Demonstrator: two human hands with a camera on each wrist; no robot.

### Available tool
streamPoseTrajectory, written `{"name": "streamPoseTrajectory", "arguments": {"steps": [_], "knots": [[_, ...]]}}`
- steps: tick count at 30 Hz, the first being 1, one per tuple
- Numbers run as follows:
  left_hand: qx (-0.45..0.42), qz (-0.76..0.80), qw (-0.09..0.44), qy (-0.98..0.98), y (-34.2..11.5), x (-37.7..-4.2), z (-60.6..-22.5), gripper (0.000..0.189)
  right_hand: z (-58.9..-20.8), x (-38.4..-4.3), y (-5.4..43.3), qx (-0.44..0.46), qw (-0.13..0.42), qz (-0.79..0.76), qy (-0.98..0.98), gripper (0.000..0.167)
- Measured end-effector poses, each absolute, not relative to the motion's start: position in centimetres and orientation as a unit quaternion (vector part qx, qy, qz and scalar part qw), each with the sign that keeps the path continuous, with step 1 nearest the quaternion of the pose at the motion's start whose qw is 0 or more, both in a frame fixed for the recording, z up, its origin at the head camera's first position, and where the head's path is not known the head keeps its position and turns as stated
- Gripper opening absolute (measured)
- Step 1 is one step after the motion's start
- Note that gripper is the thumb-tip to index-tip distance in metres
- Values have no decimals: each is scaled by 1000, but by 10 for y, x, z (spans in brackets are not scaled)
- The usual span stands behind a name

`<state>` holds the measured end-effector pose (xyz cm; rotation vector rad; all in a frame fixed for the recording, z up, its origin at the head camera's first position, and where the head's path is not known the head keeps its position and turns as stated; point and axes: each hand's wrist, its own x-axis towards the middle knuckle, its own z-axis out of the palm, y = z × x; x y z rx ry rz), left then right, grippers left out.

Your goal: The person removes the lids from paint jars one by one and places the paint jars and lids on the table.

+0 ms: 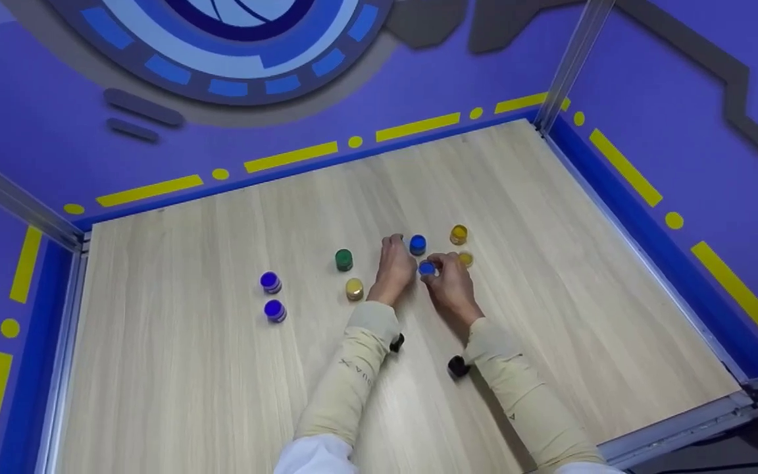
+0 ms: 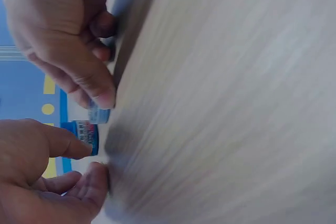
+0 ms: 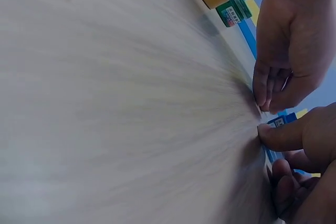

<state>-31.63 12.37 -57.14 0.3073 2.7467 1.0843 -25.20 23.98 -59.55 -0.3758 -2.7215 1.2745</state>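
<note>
My right hand (image 1: 451,283) pinches a small blue-topped paint jar (image 1: 426,268) between thumb and fingers, low over the wooden table. Just left of it, my left hand (image 1: 397,266) has its fingertips down at the tabletop with nothing visible between them. In the left wrist view, a gap shows between the thumb and fingers of my left hand (image 2: 52,177). A second blue paint jar (image 1: 418,245) stands upright beyond and between the hands; its printed label faces the left wrist camera. A yellow jar (image 1: 465,259) stands partly hidden behind the right hand.
An orange-yellow jar (image 1: 458,234) stands at the back right. Left of the hands are a green jar (image 1: 343,259) and a pale yellow jar (image 1: 354,289). Farther left stand two purple jars (image 1: 270,282). Blue-purple panels (image 1: 326,118) border the table (image 1: 175,342).
</note>
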Motion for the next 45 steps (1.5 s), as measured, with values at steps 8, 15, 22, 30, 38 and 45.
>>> {"name": "streamPoseTrajectory", "arguments": {"steps": [8, 15, 22, 30, 38, 45], "knots": [[103, 396, 94, 908, 113, -304, -557, 51, -594, -253, 239, -135, 37, 428, -893, 25], [125, 403, 57, 905, 88, -291, -541, 45, -595, -253, 239, -135, 38, 421, -896, 29], [113, 424, 22, 898, 44, -280, -537, 40, -595, -253, 238, -137, 29, 431, -891, 32], [66, 472, 57, 877, -4, -270, -548, 49, -593, -253, 238, -147, 12, 435, -888, 33], [74, 458, 103, 880, -13, -263, -564, 57, -590, -253, 241, -150, 16, 436, -887, 34], [103, 452, 85, 882, -9, -266, -577, 54, -594, -252, 239, -137, 22, 436, -889, 33]]}}
